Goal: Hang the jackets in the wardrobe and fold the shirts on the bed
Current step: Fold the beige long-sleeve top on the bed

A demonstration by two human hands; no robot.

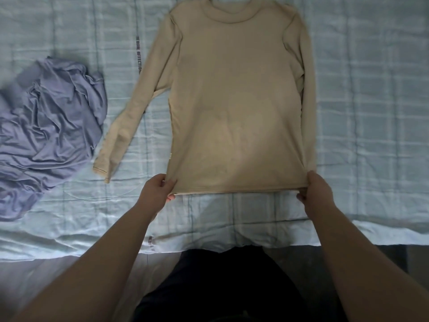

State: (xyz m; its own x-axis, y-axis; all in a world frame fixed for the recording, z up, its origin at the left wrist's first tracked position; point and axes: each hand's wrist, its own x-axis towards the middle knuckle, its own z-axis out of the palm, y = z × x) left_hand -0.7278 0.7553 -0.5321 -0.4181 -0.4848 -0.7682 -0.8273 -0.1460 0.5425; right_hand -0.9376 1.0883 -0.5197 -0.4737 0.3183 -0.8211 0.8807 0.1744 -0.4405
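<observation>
Through the head camera I am looking down on a beige long-sleeved shirt [236, 101] that is lying spread flat on the pale blue checked bedspread [371, 89], with its collar [232, 15] pointing away from me and its hem running along the side nearest the bed's edge. The left hand [157, 189] is pinching the hem's left corner, thumb lying on top of the cloth and fingers curling underneath it. The right hand [316, 191] is gripping the hem's right corner in the same way, fingers wrapping round the edge, so the hem is stretching in a straight line between the two hands. The shirt's left sleeve [130, 108] is angling outward from the shoulder, its cuff resting on the bedspread a little apart from the left hand. The right sleeve [306, 89] is running straight down along the body of the shirt, its end reaching the right hand. Farther left, clear of that outstretched cuff, a lilac garment [48, 126] is sitting in a crumpled heap; it may be another shirt, though it is bunching too much for me to tell. A narrow strip of printed lettering [138, 54] is showing on the bedspread just beside the left sleeve. Between the two forearms, the person's dark clothing [220, 287] is filling the bottom of the view against the bed's edge.
</observation>
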